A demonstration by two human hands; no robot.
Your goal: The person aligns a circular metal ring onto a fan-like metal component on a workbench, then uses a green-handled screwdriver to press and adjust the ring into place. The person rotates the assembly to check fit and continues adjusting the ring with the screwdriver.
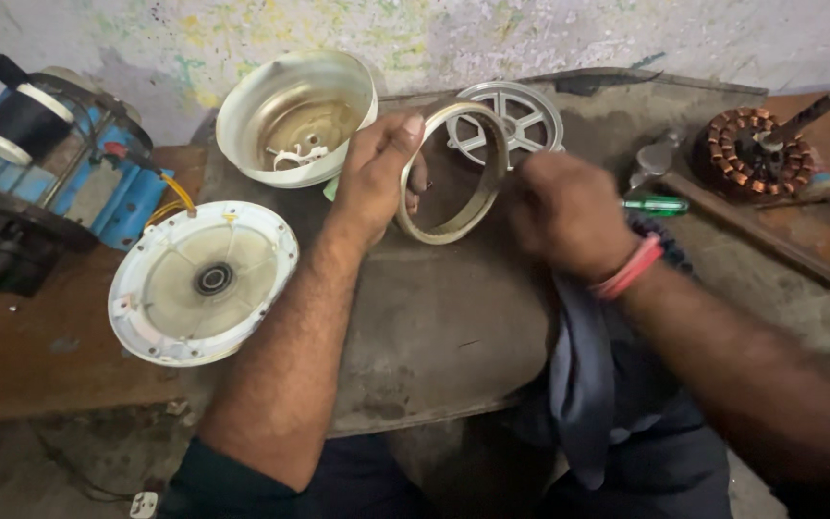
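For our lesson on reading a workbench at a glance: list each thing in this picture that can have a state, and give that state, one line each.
Metal ring: held upright in the left hand.
Right hand: closed, at the ring's edge, grey cloth hanging under it.
White round cover: lying inside up, bearing showing.
White bowl-shaped housing: tilted, open side toward the camera.
Spoked grey cover: lying behind the ring.
Copper-wound stator: bare, out of any housing.
Green-handled screwdriver: lying flat.

Metal ring [453,173] between both hands
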